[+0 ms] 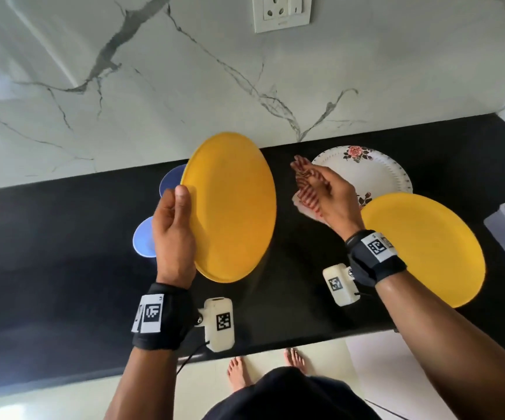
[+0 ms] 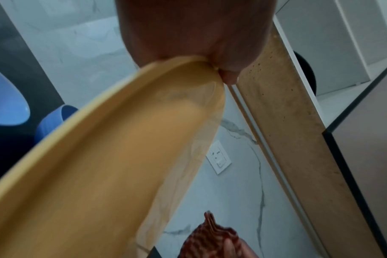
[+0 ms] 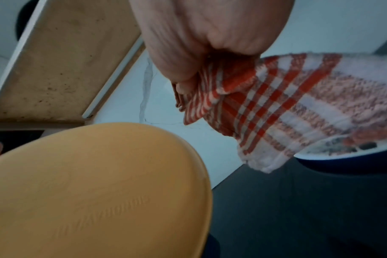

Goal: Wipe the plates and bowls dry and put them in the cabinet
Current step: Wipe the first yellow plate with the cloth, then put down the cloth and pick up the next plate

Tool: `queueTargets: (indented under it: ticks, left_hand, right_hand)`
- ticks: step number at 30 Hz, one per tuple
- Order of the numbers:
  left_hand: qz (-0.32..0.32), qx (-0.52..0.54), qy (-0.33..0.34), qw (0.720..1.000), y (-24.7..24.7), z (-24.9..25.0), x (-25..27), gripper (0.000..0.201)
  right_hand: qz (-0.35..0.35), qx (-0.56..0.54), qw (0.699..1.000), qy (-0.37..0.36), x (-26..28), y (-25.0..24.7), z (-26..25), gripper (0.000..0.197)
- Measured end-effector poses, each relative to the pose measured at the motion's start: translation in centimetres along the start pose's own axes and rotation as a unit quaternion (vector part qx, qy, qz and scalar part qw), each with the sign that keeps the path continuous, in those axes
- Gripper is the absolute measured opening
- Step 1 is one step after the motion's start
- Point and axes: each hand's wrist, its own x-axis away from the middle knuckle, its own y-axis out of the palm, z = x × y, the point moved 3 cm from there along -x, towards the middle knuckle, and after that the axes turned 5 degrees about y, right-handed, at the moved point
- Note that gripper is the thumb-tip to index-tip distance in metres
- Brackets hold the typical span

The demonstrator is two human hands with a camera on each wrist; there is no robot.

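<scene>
You are standing at the black counter (image 1: 63, 268), which runs under a marbled wall, with the wiping step in hand and nothing yet ready for the cabinet. The open white cabinet shows only in the wrist views, above the counter.

The yellow plate (image 1: 233, 207) is off the counter, tilted up on its edge in front of you. Your left hand (image 1: 174, 234) holds it at the near rim, thumb on the face you can see and fingers curled behind. A second yellow plate (image 1: 426, 247) lies flat on the counter to your right. The white floral plate (image 1: 366, 171) lies just behind it, partly under its edge. Two blue bowls (image 1: 143, 241) sit behind the raised plate on the left.

Your right hand (image 1: 325, 192) has its fingers closed round the bunched red checked cloth (image 3: 276, 104), just beside the raised plate but not touching it.

Your next move looks to be bringing the cloth across onto the plate's face. Keep the left grip firm at the rim, since pressure from the cloth could swing a plate held on one side only.
</scene>
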Motion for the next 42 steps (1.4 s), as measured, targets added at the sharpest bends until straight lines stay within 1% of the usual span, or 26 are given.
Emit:
queueTargets:
  ticks: [2, 3, 5, 7, 9, 11, 13, 14, 16, 17, 18, 20, 21, 22, 23, 24, 26, 27, 28, 30, 33, 34, 37, 38, 40, 42]
  left_hand:
    - [0.025, -0.002, 0.017, 1.0, -0.1, 0.6, 0.3, 0.037]
    - [0.033, -0.007, 0.026, 0.999, -0.1, 0.8, 0.4, 0.037]
    - [0.051, -0.025, 0.038, 0.998, -0.2, 1.3, 0.8, 0.038]
    - [0.06, -0.039, 0.05, 0.996, -0.3, 1.8, 1.2, 0.04]
    - [0.069, -0.055, 0.06, 0.994, -0.3, 2.3, 1.8, 0.042]
    - [0.079, -0.074, 0.065, 0.992, -0.3, 2.7, 2.3, 0.042]
    - [0.082, -0.094, 0.067, 0.99, -0.6, 3.0, 2.6, 0.042]
    - [0.076, -0.104, 0.07, 0.989, -0.8, 3.1, 2.7, 0.041]
    - [0.036, -0.131, 0.092, 0.986, -1.1, 3.8, 3.0, 0.039]
    - [0.002, -0.152, 0.108, 0.982, -1.1, 4.2, 3.2, 0.036]
    - [-0.035, -0.173, 0.123, 0.977, -1.2, 4.8, 3.4, 0.034]
    - [-0.101, -0.211, 0.148, 0.961, -1.4, 6.3, 3.6, 0.031]
    - [-0.135, -0.224, 0.157, 0.952, -1.5, 7.1, 3.4, 0.027]
    - [-0.172, -0.227, 0.164, 0.944, -1.6, 7.8, 3.3, 0.026]
    - [-0.205, -0.22, 0.175, 0.938, -1.8, 8.5, 3.1, 0.031]
    - [-0.229, -0.211, 0.191, 0.931, -2.2, 9.3, 2.8, 0.039]
    - [-0.253, -0.207, 0.24, 0.914, -3.4, 10.9, 2.3, 0.052]
    - [-0.258, -0.21, 0.256, 0.908, -4.0, 11.5, 1.9, 0.051]
    - [-0.258, -0.214, 0.272, 0.902, -4.8, 12.2, 1.6, 0.045]
    - [-0.243, -0.235, 0.32, 0.885, -6.9, 14.2, 1.0, 0.032]
    - [-0.207, -0.259, 0.4, 0.855, -9.3, 16.9, 0.0, 0.032]
    - [-0.191, -0.264, 0.429, 0.842, -9.9, 18.1, -0.2, 0.034]
    - [-0.117, -0.268, 0.498, 0.817, -11.0, 21.6, -0.6, 0.045]
    - [-0.091, -0.266, 0.517, 0.808, -11.2, 22.8, -0.6, 0.046]
    - [-0.037, -0.259, 0.55, 0.793, -11.5, 24.9, -0.8, 0.046]
    - [0.011, -0.231, 0.57, 0.788, -11.6, 26.7, -1.3, 0.042]
  right_hand:
    - [-0.014, 0.072, 0.996, -0.046, 0.1, -0.4, 0.0, 0.034]
    - [-0.034, 0.102, 0.991, -0.078, 0.3, -0.1, -0.1, 0.036]
    - [-0.103, 0.158, 0.974, -0.122, 1.3, 0.8, -0.4, 0.035]
    - [-0.184, 0.226, 0.947, -0.133, 2.8, 2.3, 0.0, 0.031]
    - [-0.253, 0.283, 0.917, -0.12, 4.4, 3.6, 1.0, 0.031]
    - [-0.291, 0.318, 0.898, -0.086, 5.7, 4.8, 2.8, 0.034]
    - [-0.312, 0.321, 0.893, -0.055, 6.5, 5.9, 4.2, 0.04]
    - [-0.313, 0.287, 0.904, -0.044, 6.6, 6.3, 4.6, 0.043]
    - [-0.27, 0.192, 0.943, -0.025, 5.9, 6.3, 4.3, 0.047]
    - [-0.244, 0.146, 0.958, -0.019, 5.2, 6.0, 3.8, 0.051]
    - [-0.226, 0.092, 0.97, -0.02, 4.5, 5.5, 2.8, 0.06]
    - [-0.202, -0.037, 0.978, -0.035, 3.0, 4.0, -0.5, 0.086]
    - [-0.187, -0.079, 0.978, -0.052, 2.3, 3.2, -2.4, 0.096]
    - [-0.179, -0.093, 0.977, -0.072, 1.7, 2.3, -4.3, 0.1]
    - [-0.174, -0.095, 0.975, -0.097, 1.2, 1.6, -6.0, 0.098]
    - [-0.172, -0.099, 0.974, -0.111, 0.8, 1.1, -7.6, 0.089]
    - [-0.168, -0.116, 0.972, -0.117, 0.2, 0.5, -10.3, 0.063]
    - [-0.158, -0.121, 0.972, -0.125, 0.1, 0.2, -11.4, 0.053]
    - [-0.144, -0.126, 0.972, -0.134, 0.2, 0.0, -12.6, 0.048]
    - [-0.108, -0.137, 0.969, -0.173, 0.6, -0.2, -15.6, 0.046]
    - [-0.057, -0.126, 0.957, -0.256, 1.6, -0.7, -20.0, 0.06]
    - [-0.035, -0.125, 0.949, -0.289, 2.1, -1.0, -21.6, 0.058]
    - [0.038, -0.125, 0.918, -0.376, 3.9, -2.2, -25.8, 0.034]
    - [0.061, -0.122, 0.905, -0.402, 4.3, -2.6, -27.0, 0.03]
    - [0.104, -0.116, 0.878, -0.453, 5.2, -3.4, -29.2, 0.029]
    - [0.144, -0.113, 0.854, -0.487, 5.7, -4.1, -31.2, 0.027]
